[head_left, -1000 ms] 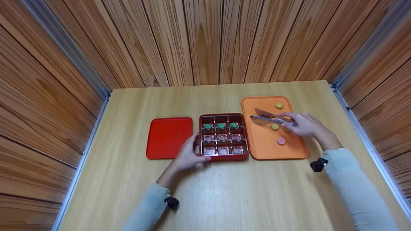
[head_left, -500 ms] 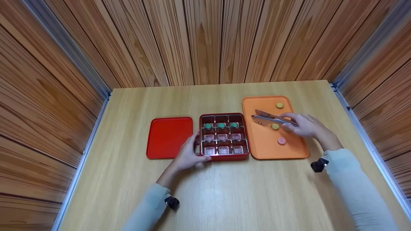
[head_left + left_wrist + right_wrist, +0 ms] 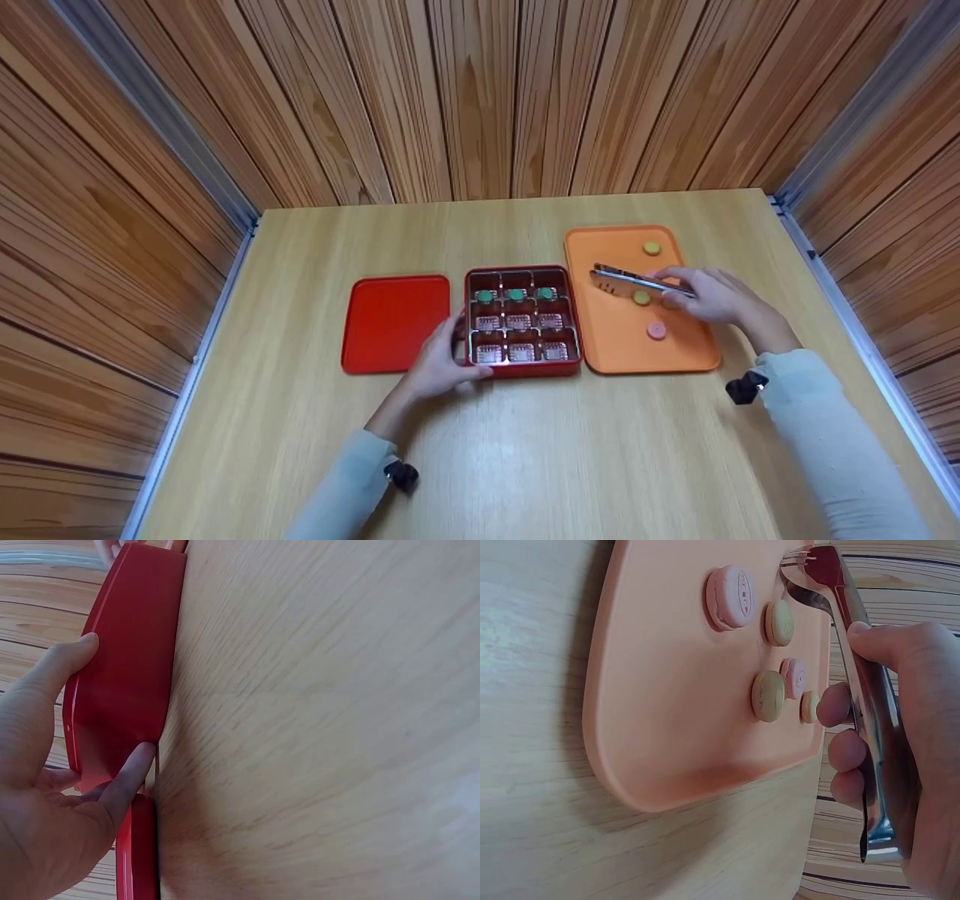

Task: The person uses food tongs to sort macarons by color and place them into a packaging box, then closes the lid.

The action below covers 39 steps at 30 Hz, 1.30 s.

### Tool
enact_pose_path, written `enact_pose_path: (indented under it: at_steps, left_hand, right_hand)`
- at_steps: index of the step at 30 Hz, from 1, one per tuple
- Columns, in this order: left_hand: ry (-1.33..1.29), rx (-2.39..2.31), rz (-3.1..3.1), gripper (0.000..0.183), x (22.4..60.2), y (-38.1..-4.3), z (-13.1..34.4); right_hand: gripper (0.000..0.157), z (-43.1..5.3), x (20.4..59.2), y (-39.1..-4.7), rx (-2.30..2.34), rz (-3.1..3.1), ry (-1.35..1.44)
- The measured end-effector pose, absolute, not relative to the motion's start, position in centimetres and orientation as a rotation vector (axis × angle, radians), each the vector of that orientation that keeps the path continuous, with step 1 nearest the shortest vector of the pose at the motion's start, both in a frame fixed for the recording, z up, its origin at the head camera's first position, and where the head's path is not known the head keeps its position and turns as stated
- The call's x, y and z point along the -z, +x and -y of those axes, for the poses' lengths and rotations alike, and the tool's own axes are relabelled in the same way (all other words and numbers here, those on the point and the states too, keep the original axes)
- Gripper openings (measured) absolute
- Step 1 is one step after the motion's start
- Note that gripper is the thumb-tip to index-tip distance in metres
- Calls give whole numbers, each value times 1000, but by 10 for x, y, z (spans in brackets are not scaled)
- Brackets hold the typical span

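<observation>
My left hand holds the near left corner of a red box. In the left wrist view the thumb lies on its rim and fingers touch its side. A clear divider inside has compartments; three green macarons fill the far row. My right hand grips metal tongs over an orange tray, their ends close together. On the tray are a pink macaron, a yellow macaron and several others. Whether anything is between the tong tips, I cannot tell.
A flat red lid lies left of the box, partly behind my left hand. The orange tray stands right beside the box. Wood-panelled walls enclose the table at the back and sides.
The tongs' two arms have come closer together, from spread to nearly touching. My left hand and the box stay in place.
</observation>
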State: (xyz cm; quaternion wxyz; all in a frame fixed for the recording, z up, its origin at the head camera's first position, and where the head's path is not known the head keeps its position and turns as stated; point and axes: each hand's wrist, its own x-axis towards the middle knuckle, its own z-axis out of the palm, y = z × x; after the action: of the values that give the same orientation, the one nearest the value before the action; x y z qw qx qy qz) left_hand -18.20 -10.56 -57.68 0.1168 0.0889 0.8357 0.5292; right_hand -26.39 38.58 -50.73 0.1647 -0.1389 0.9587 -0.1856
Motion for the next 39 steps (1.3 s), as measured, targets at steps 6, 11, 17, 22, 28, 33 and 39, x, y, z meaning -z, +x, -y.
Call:
enact_pose_path:
  at_steps: [6, 11, 17, 22, 28, 33, 39]
  left_hand:
    - [262, -1556, -2449, 123, 577, -182, 106]
    - [262, -1557, -2447, 124, 577, -182, 106]
    - [286, -1570, -2429, 122, 578, -182, 106]
    - [289, -1567, -2428, 122, 578, -183, 106]
    - [275, -1568, -2433, 124, 578, -183, 106]
    - [271, -1558, -2437, 125, 577, -182, 106]
    - [277, -1560, -2441, 124, 576, -182, 106]
  right_hand:
    - [45, -385, 508, -263, 535, -2727, -395]
    - [46, -385, 508, -262, 543, -2720, -388]
    - [46, -385, 504, -262, 576, -2722, -397]
    - [47, -385, 495, -264, 587, -2712, -377]
    - [47, -380, 486, -266, 577, -2727, -388]
    - [48, -374, 478, -270, 584, -2744, -411]
    - [51, -365, 474, -272, 601, -2738, -422]
